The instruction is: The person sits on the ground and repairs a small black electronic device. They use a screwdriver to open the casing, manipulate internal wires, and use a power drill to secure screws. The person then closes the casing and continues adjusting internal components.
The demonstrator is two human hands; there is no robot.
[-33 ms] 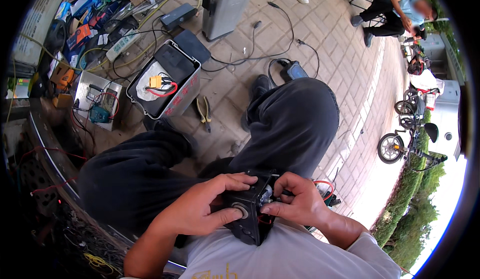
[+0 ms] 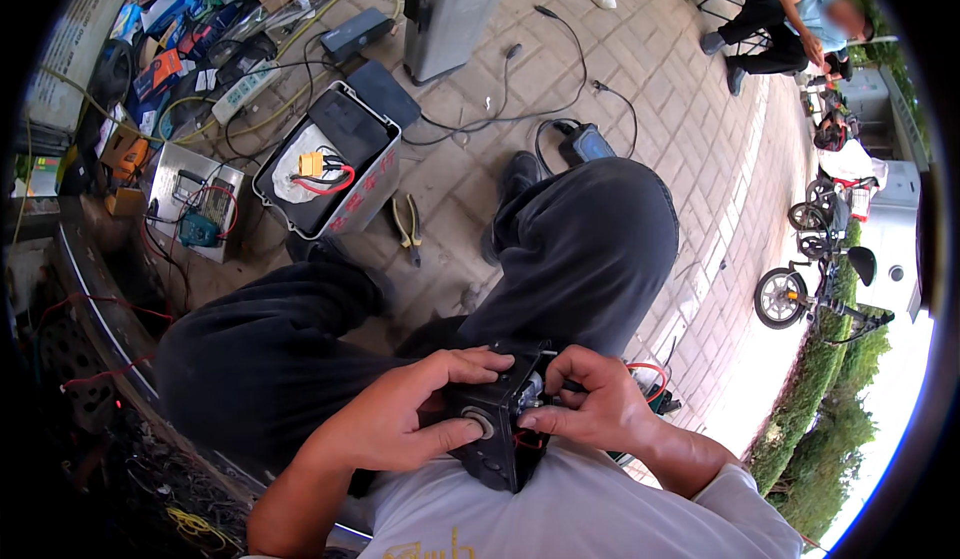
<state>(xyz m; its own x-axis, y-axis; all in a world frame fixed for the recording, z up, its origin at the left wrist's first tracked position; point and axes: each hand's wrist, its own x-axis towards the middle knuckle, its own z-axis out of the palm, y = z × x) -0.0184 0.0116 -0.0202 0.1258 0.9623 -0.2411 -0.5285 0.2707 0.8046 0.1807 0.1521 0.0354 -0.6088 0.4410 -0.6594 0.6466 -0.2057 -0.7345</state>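
"How many hands are in the foreground?"

"Two, one left hand [image 2: 415,411] and one right hand [image 2: 595,399], with one black housing [image 2: 500,396]."

"And tools, cases?"

"One pair of yellow-handled pliers [image 2: 407,227]; two silver cases, one open-topped case [image 2: 372,177] and one tall case [image 2: 450,21]."

"Electrical pieces?"

"One white power strip [image 2: 246,90], one yellow connector [image 2: 313,165]."

"Seated onlookers?"

"One person [image 2: 815,14]."

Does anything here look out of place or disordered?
Yes: the pliers lie on the paving between the shoes, underfoot; upper left, the pile looks jumbled, its pieces tilted and overlapping. I see no clear damage on the held black box.
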